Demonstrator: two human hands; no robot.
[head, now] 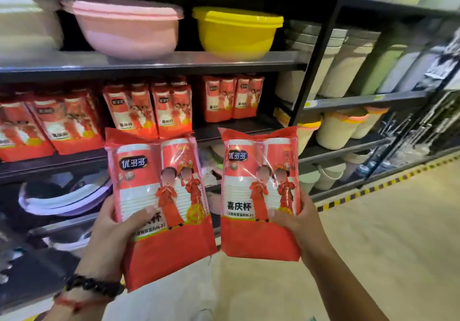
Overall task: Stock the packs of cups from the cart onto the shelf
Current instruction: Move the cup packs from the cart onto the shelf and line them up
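A dark metal shelving unit [174, 62] fills the wall of a shop aisle, its far left end smeared by blur, and a second rack to the right holds pale buckets [348, 64] that blur too much to read clearly. On the upper board sit a pink basin [127, 29] and a yellow basin [236, 34]. Below them stands a row of red packs of cups [146, 109], upright, those at the left cut off by the edge. The shelf beneath is dim; only a pale curved rim shows there. In front, two more packs are held up side by side, apart. The left hand [117, 231] grips the left pack [161, 208] low down, thumb across its front, fingers hidden behind. The right hand [298, 221] grips the right pack [261, 191] likewise. A dark bead bracelet [94, 284] circles the left wrist.
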